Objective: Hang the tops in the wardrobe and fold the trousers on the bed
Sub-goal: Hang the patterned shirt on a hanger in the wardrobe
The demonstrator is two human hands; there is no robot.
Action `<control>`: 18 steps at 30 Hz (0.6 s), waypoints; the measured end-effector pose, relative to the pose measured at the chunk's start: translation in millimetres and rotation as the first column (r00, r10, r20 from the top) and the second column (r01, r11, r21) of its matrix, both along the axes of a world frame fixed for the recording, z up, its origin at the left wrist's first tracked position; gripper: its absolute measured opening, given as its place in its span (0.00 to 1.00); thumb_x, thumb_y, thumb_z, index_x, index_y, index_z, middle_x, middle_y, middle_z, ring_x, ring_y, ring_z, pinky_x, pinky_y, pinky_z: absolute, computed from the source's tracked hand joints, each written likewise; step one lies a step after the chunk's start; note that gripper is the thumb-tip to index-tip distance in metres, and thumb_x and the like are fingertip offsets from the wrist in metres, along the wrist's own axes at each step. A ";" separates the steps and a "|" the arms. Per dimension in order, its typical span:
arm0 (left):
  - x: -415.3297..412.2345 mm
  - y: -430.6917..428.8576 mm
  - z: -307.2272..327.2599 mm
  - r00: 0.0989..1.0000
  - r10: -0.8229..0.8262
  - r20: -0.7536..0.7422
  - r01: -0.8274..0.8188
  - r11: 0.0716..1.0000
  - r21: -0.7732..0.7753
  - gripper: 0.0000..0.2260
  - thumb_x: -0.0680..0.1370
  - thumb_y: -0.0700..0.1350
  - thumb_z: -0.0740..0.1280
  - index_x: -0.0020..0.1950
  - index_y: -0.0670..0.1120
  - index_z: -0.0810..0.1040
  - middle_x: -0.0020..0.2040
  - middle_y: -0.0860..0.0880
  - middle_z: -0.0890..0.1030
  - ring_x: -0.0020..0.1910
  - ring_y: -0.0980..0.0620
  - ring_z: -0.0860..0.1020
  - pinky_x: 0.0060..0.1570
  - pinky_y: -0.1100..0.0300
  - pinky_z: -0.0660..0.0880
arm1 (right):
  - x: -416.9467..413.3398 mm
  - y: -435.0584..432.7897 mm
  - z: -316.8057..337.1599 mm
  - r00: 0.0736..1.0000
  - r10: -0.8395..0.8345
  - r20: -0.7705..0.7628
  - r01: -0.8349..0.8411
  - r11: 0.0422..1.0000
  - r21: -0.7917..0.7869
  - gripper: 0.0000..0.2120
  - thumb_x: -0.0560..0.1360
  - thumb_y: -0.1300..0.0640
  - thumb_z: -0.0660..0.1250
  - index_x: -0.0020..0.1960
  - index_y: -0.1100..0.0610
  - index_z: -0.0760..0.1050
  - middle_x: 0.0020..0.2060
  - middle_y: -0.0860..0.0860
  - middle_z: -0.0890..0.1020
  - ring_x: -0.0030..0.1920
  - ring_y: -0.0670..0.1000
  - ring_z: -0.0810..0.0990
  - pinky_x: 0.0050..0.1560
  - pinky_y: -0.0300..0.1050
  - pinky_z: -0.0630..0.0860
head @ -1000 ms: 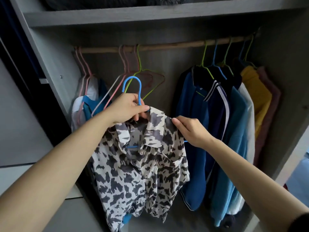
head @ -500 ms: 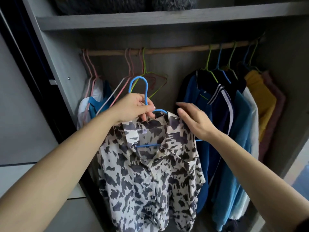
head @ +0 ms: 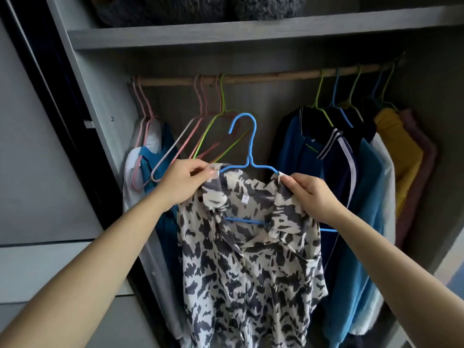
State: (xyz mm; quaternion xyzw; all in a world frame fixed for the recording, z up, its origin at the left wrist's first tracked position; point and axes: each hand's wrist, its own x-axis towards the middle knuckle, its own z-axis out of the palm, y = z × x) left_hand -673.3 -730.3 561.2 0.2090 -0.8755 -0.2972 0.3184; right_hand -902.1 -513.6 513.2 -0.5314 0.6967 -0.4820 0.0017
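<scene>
Pinching cloth on both sides, the 2 hands hold a black-and-cream patterned shirt up in front of the wardrobe, well below the rail and under its middle stretch. The left hand nips the shirt's left shoulder between thumb and fingertips, right where the cloth meets the sloping arm of the blue hanger. The right hand is curled round the shirt's other shoulder at the hanger's opposite bend. The shirt is draped over this hanger, collar open, so the lower blue bar shows across the neck opening and its end pokes out beside the right wrist. The body of the shirt hangs straight down between the forearms. The blue hook stands upright and free, short of the rail and not touching it.

Behind the hook, bare pink hangers and 1 green one dangle from the rail. Toward the rail's left end, more pink hangers carry white and teal garments against the grey side panel. Along the rail's right half hangs a row of tops: blue, navy with white stripes, teal, white, yellow and dusty pink, on green and blue hangers. Above the rail runs a grey shelf bearing dark fluffy bundles.
</scene>
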 end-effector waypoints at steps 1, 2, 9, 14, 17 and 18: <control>1.6 -3.6 -0.8 0.994 0.045 -0.096 -0.041 0.998 0.036 0.04 0.78 0.51 0.69 0.46 0.59 0.83 0.46 0.61 0.84 0.48 0.65 0.79 0.47 0.70 0.74 | -0.7 2.1 0.1 1.000 0.006 0.021 -0.006 1.000 0.015 0.21 0.82 0.40 0.58 0.40 0.53 0.78 0.35 0.49 0.83 0.37 0.49 0.82 0.38 0.44 0.78; 2.2 -12.0 -1.2 0.970 0.157 -0.184 -0.155 0.988 0.026 0.04 0.78 0.52 0.68 0.50 0.59 0.83 0.50 0.60 0.83 0.52 0.64 0.78 0.52 0.67 0.75 | -1.0 3.7 -0.2 0.999 0.011 0.042 -0.013 0.999 0.030 0.22 0.81 0.39 0.58 0.40 0.53 0.78 0.35 0.50 0.83 0.38 0.49 0.82 0.39 0.46 0.79; -1.4 -64.4 5.8 0.916 0.382 0.123 -0.401 0.873 0.276 0.27 0.81 0.48 0.66 0.77 0.43 0.62 0.62 0.43 0.78 0.57 0.44 0.78 0.53 0.50 0.77 | 6.1 6.3 -10.7 0.987 0.044 0.154 -0.075 0.977 0.202 0.25 0.80 0.36 0.60 0.44 0.57 0.80 0.38 0.54 0.85 0.39 0.52 0.85 0.42 0.51 0.82; -31.3 -41.0 5.3 0.999 0.046 0.007 -0.044 0.892 0.449 0.13 0.83 0.39 0.62 0.67 0.44 0.73 0.46 0.48 0.83 0.34 0.56 0.79 0.30 0.64 0.69 | 19.3 5.7 -29.6 0.981 0.019 0.192 -0.071 0.960 0.269 0.27 0.78 0.36 0.61 0.39 0.61 0.76 0.31 0.52 0.81 0.32 0.47 0.78 0.35 0.44 0.76; -52.0 -23.7 11.7 1.000 -0.022 -0.002 0.021 0.910 0.414 0.09 0.83 0.36 0.60 0.60 0.45 0.75 0.39 0.50 0.83 0.34 0.53 0.79 0.32 0.61 0.69 | 19.5 9.3 -37.6 0.979 -0.018 0.204 -0.040 0.960 0.278 0.26 0.79 0.38 0.61 0.39 0.60 0.76 0.33 0.54 0.82 0.34 0.47 0.79 0.38 0.48 0.77; -58.8 -18.9 14.2 0.999 -0.043 0.009 0.035 0.911 0.410 0.09 0.83 0.36 0.61 0.62 0.42 0.75 0.40 0.48 0.83 0.36 0.50 0.79 0.32 0.61 0.69 | 18.6 11.7 -40.3 0.979 -0.036 0.203 -0.023 0.959 0.281 0.25 0.80 0.38 0.61 0.39 0.59 0.77 0.34 0.53 0.82 0.34 0.47 0.79 0.39 0.49 0.78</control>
